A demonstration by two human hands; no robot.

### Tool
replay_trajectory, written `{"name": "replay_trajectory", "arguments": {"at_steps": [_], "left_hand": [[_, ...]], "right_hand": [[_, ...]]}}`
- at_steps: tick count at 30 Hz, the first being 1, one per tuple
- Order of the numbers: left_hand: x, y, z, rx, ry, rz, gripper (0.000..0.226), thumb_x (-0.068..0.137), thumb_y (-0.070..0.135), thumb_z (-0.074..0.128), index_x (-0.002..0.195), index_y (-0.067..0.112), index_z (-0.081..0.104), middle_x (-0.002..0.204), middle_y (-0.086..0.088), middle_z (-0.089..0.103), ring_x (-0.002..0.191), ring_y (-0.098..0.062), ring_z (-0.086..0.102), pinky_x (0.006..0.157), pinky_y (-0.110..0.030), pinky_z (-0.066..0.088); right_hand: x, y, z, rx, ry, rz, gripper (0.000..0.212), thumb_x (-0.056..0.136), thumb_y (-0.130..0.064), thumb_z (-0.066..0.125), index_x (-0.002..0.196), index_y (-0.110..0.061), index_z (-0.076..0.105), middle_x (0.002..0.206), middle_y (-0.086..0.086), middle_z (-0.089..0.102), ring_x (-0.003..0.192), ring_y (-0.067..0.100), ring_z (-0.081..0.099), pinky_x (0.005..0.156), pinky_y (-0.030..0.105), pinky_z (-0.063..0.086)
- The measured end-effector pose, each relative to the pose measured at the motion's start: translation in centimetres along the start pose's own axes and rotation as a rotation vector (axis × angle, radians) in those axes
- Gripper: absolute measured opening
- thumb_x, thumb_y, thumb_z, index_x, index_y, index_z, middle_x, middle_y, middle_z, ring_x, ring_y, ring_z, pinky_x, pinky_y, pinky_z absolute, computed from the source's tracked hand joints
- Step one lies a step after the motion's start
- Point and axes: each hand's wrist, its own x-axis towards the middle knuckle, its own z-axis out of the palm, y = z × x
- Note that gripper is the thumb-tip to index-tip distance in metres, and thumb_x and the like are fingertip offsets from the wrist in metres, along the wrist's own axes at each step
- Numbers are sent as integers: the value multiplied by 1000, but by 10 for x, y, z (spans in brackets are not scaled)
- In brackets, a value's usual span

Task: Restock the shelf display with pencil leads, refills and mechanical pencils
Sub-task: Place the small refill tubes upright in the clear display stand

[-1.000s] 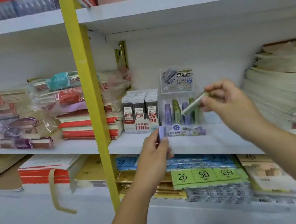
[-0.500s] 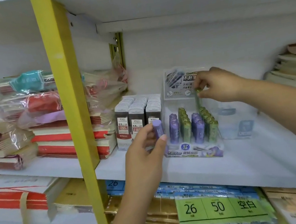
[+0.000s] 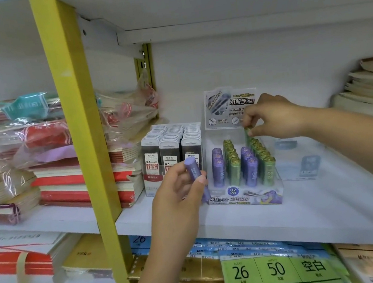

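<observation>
Nearing full: right hand [image 3: 277,117] pinches green tube [image 3: 248,133] at tray's [image 3: 245,199] one o'clock; left hand [image 3: 178,197] grips unplaced purple tube [image 3: 192,167].

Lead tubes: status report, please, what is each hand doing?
Left hand grips purple tube, left of display tray. Right hand pinches green tube at back of right green row. Nothing in the way.

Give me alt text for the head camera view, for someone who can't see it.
The right hand pinches a green lead tube at the back of a clear display tray on a white shelf; the left hand holds a purple tube in front. Grey lead boxes stand beside the tray.
</observation>
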Motion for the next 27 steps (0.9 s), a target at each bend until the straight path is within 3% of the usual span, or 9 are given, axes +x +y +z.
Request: {"name": "replay_trajectory", "arguments": {"at_steps": [4,7,9,11,14,17,20,23,27], "left_hand": [[-1,1,-2,-9,5,-8,21,95,17,64,106,35,64,92,13,75,92,-3,70,86,-34,55],[-1,3,-5,-13,21,-20,20,94,20,66,104,38,67,89,12,74,88,-7,70,87,-37,56],[-2,6,-6,-82,43,-60,21,93,19,67,100,39,71,90,10,73,92,-13,71,87,-40,58],[-2,10,-9,-170,47,-105,25,93,16,67,95,40,73,93,5,73,97,-20,72,84,-38,60],[-5,18,-13,-311,31,-176,24,90,13,69,92,36,76,99,-2,76,95,-24,74,76,-26,60],[-9,25,-16,-420,35,-211,23,79,19,73,102,21,74,101,-7,76,95,-22,75,73,-25,60],[-16,33,-16,-452,20,-206,36,72,25,75,106,15,71,100,-4,77,95,-18,74,71,-24,59],[-22,40,-10,-501,13,-201,34,75,22,73,106,10,70,98,-6,77,95,-20,74,72,-23,59],[-28,46,-2,-522,-37,-213,25,81,16,73,105,10,70,102,-13,76,96,-24,74,74,-25,59]], "right_hand": [[0,5,2,-42,45,26,11,80,-37,75,90,-38,70,87,-16,39,96,12,34,80,27,27],[1,5,3,-94,-14,14,9,85,-40,69,93,-43,71,86,-18,32,91,9,29,75,25,18],[1,3,2,-168,-82,6,12,89,-43,63,98,-46,70,97,-15,43,104,14,34,81,28,20],[-1,0,2,-296,-94,-14,19,93,-44,55,107,-45,68,121,-10,54,120,21,34,90,32,23],[-17,-13,3,-351,160,-106,27,98,-36,50,119,-37,66,128,-15,58,122,20,33,89,32,23],[-47,-42,-4,79,349,-120,25,96,-27,52,115,-29,69,110,-14,67,107,9,43,90,28,33],[-80,-75,-11,493,128,-81,22,93,-35,54,111,-42,66,97,-28,63,90,-13,53,74,10,43],[-104,-103,-9,839,-104,-24,22,89,-33,63,110,-41,63,97,-16,72,88,-2,67,76,20,56],[-117,-119,-4,1021,-27,28,19,89,-13,66,104,-24,67,89,1,73,78,12,70,71,26,57]]}}
